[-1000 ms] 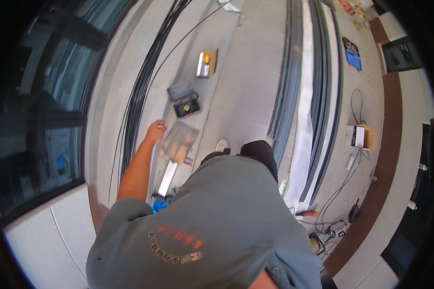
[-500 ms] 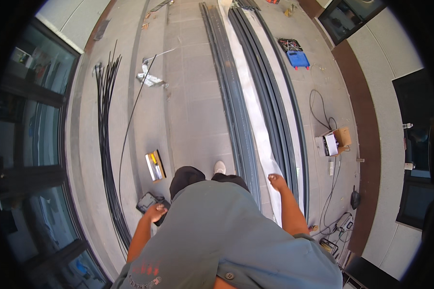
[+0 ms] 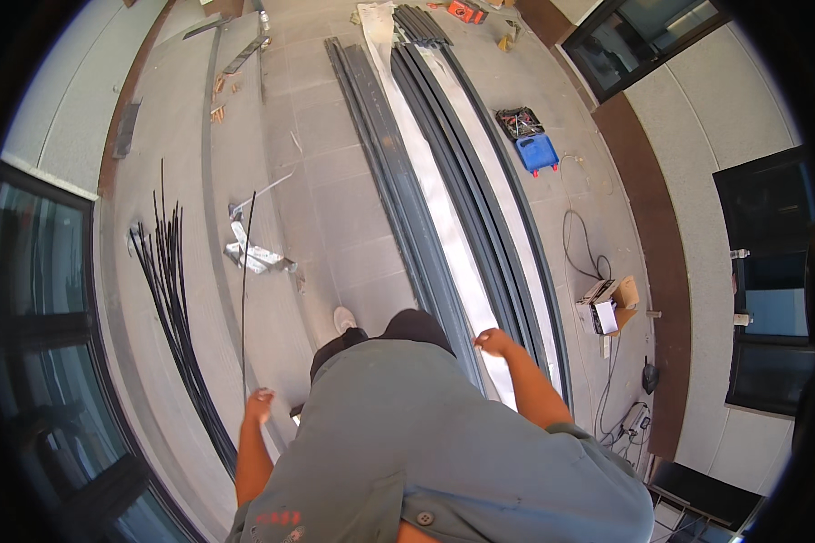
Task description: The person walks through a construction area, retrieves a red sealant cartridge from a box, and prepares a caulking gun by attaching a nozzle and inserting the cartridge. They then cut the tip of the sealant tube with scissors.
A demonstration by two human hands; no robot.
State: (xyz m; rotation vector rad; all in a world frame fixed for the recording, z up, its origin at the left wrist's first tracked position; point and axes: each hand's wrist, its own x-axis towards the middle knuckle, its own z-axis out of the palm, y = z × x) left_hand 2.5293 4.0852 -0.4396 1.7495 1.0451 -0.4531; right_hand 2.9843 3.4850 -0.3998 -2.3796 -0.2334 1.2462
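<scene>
My left hand [image 3: 260, 407] hangs at my side, its fingers loosely curled and nothing visible in them. It is nearest a single thin black rod [image 3: 247, 299] and the bundle of long black rods [image 3: 179, 335] on the floor to the left. My right hand [image 3: 491, 342] swings out on the other side, closed in a loose fist with nothing seen in it. Below it lie a white strip of sheeting [image 3: 444, 231] and long dark grey profiles [image 3: 475, 190]. More grey profiles [image 3: 382, 172] lie along the strip's left edge.
Crumpled silver sheeting [image 3: 261, 258] lies ahead to the left. At right are a blue tool case [image 3: 536, 154] with an open tool-filled half, an open cardboard box [image 3: 599, 312] and a looping cable [image 3: 566, 237]. Glazed windows [image 3: 45, 258] flank the left side; a brown band [image 3: 666, 299] edges the right.
I have stepped forward, so the floor things have slid down the view. My left hand has swung forward and outward. The yellow-handled item's tray and the black case have passed largely out of sight.
</scene>
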